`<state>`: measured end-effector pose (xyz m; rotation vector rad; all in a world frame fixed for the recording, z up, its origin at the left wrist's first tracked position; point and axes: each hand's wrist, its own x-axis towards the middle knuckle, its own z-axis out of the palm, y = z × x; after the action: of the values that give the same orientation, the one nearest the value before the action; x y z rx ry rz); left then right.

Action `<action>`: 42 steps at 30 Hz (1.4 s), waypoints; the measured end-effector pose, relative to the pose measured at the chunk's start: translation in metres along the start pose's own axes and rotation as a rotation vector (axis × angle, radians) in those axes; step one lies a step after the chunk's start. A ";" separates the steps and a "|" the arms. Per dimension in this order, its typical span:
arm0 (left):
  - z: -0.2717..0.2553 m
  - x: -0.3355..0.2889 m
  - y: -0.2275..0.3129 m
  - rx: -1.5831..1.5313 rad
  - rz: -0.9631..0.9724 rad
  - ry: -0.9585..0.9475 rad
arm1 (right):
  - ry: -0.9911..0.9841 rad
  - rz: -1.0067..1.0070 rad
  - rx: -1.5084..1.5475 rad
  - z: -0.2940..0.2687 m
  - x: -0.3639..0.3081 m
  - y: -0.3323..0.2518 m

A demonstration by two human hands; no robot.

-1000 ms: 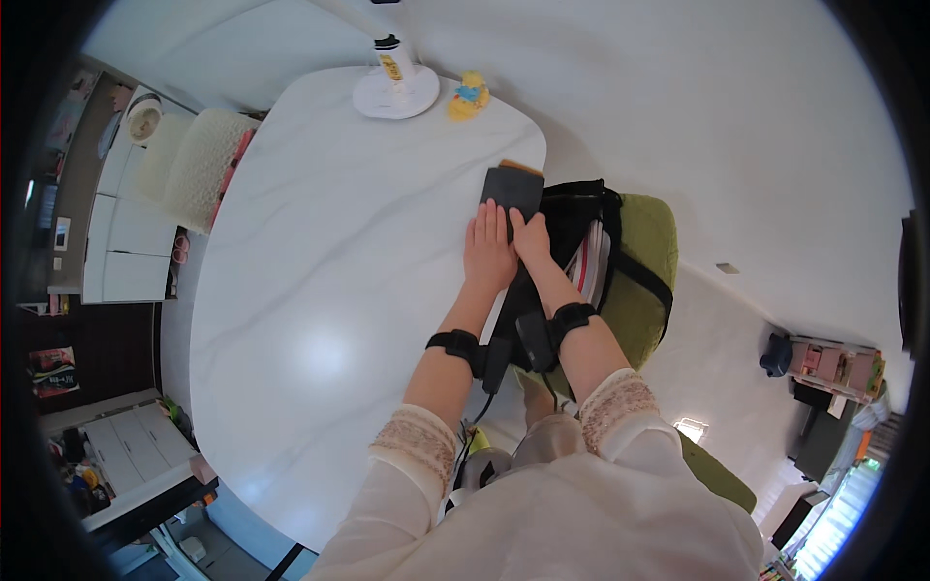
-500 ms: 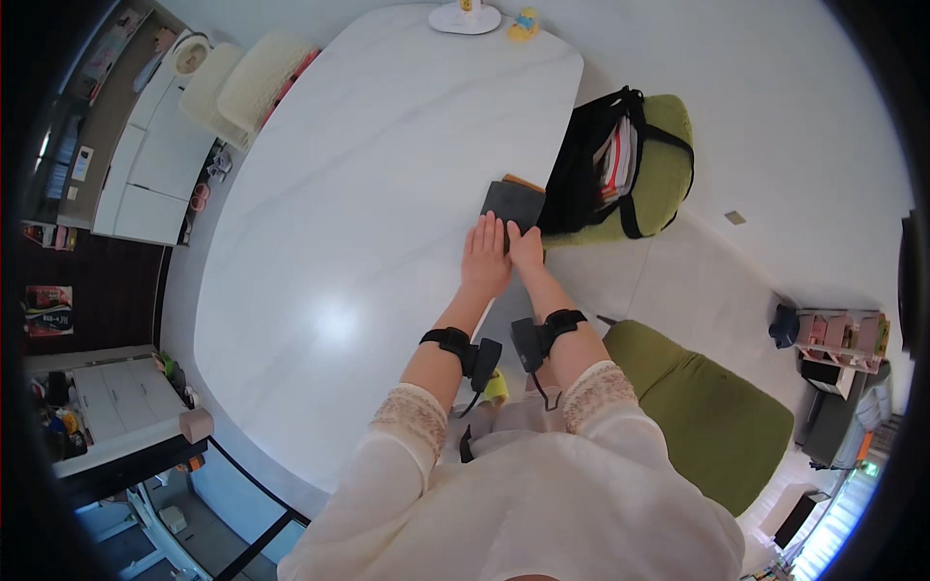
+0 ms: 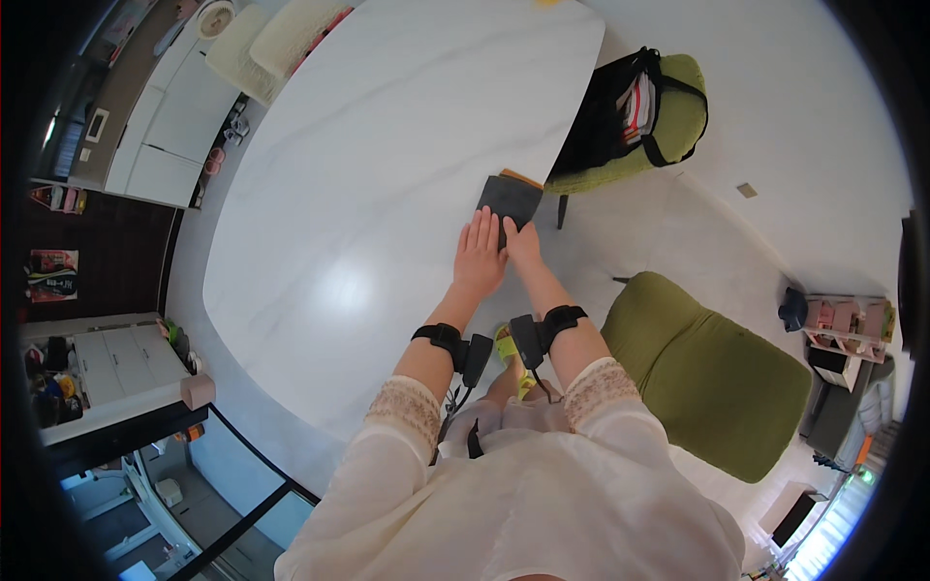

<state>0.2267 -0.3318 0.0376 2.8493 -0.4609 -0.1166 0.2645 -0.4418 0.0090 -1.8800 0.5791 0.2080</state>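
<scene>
A dark grey, flat, squarish thing (image 3: 511, 197), like a notebook or folded cover, is at the right edge of the white table (image 3: 387, 165). A brown-orange strip (image 3: 522, 178) shows along its far edge. My left hand (image 3: 479, 254) lies flat across its near part, with the fingers stretched out and close together. At its near right side is my right hand (image 3: 523, 248), its thumb on top and the other fingers mostly hidden, gripping the edge.
Beyond my hands, a black bag (image 3: 593, 118) with papers in it rests on a green chair (image 3: 684, 77). Another green chair (image 3: 717, 378) stands to my right. Cream chairs (image 3: 291, 37) are across the table, and a glass-topped frame (image 3: 232, 474) is at the lower left.
My hands and the dark flat thing have come nearer to me along the table edge, away from the bag. The whole view has shifted, and the round white stand has left it.
</scene>
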 end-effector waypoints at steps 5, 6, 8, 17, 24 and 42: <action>0.002 -0.039 -0.004 0.050 -0.036 -0.009 | -0.038 -0.011 -0.029 0.009 -0.035 0.004; 0.005 -0.050 -0.006 0.053 -0.045 -0.011 | -0.073 0.019 -0.028 0.008 -0.048 0.002; 0.009 -0.072 -0.010 0.071 -0.046 0.068 | -0.121 0.048 -0.029 0.014 -0.070 0.003; 0.003 -0.188 -0.017 0.042 -0.187 0.080 | -0.202 -0.037 -0.084 0.059 -0.161 0.042; 0.003 -0.273 -0.036 0.109 -0.256 0.020 | -0.228 -0.019 -0.091 0.097 -0.234 0.063; -0.014 -0.437 -0.130 -0.015 -0.066 0.080 | 0.068 0.101 0.462 0.216 -0.415 0.105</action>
<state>-0.1466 -0.0693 0.0340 2.8428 -0.3483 -0.0177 -0.1170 -0.1516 0.0087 -1.4159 0.7033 0.0668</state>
